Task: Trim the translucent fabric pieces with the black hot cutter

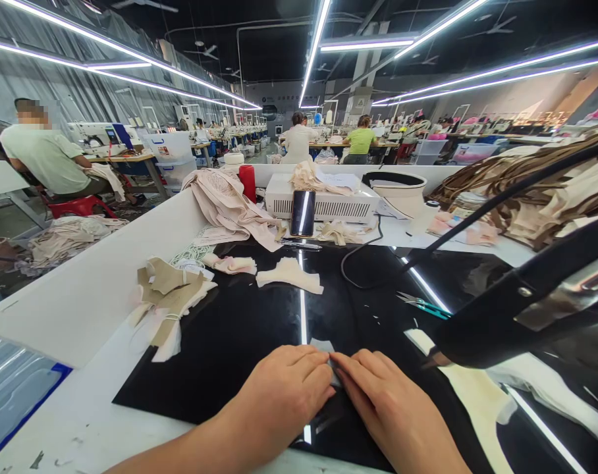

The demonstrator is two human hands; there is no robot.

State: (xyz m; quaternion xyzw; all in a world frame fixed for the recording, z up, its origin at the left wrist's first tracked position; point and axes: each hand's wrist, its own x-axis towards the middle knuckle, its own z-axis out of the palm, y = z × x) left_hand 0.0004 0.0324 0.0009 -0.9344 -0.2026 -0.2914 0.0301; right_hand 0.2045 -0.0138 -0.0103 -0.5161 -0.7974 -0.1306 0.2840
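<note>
Head view: my left hand (289, 395) and right hand (395, 408) meet over a small pale piece (322, 344) on the glossy black board (240, 322), directly in front of me. My fingers are drawn in narrow, tips touching or nearly so around the piece; they cover most of it, so I cannot tell whether either set pinches it or only presses. The step in hand, as I judge it, is two-handed work on this piece; the next move calls for a steady hold, since so small a thing could slip on that shine.

The board lies on a white tabletop (96, 431). To my right are cream cut pieces (469, 395), partly behind a dark tool (516, 322), and beyond them teal snips (432, 308). A tied tan bundle (175, 296) lies at left. Farther back, a phone (297, 214) leans by a vented white box (274, 197). Beyond, co-workers (361, 143) sit under strip lights (368, 45).
</note>
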